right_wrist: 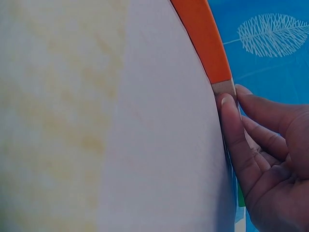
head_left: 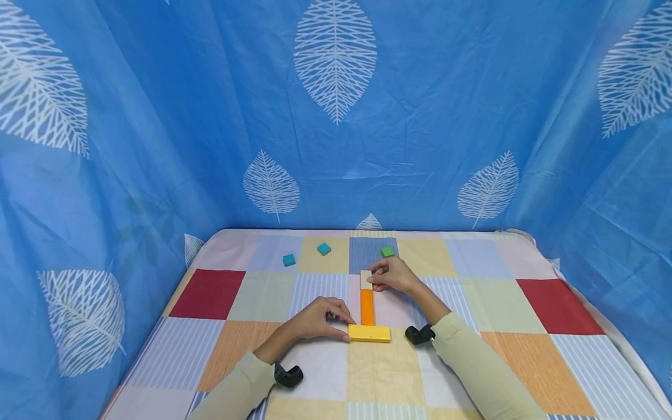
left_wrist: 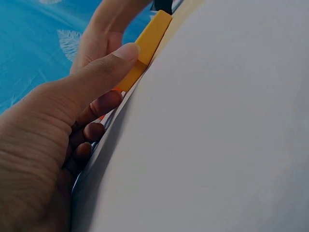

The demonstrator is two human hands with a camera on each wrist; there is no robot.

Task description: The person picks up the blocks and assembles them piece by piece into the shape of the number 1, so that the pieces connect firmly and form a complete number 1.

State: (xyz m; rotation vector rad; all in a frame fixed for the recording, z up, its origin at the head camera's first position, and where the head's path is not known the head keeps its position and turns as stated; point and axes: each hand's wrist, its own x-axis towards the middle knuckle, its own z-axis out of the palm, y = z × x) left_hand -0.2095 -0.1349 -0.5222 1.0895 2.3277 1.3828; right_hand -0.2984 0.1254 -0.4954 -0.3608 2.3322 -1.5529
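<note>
A yellow block (head_left: 370,333) lies crosswise on the patchwork cloth. My left hand (head_left: 321,318) pinches its left end, the thumb on the near side in the left wrist view. From the yellow block's far side an orange block (head_left: 367,307) runs straight away from me. Beyond it, in line and end to end, lies a short pale wooden block (head_left: 366,279). My right hand (head_left: 394,276) holds this one between thumb and fingers, which hide part of it. In the right wrist view, the pale block (right_wrist: 224,87) meets the orange block (right_wrist: 206,41).
Past my right hand sits a small green block (head_left: 387,252). Two teal blocks (head_left: 324,249) (head_left: 289,260) lie farther left, near the back of the cloth-covered table (head_left: 252,361). Blue leaf-print curtains (head_left: 399,175) close in the back and both sides.
</note>
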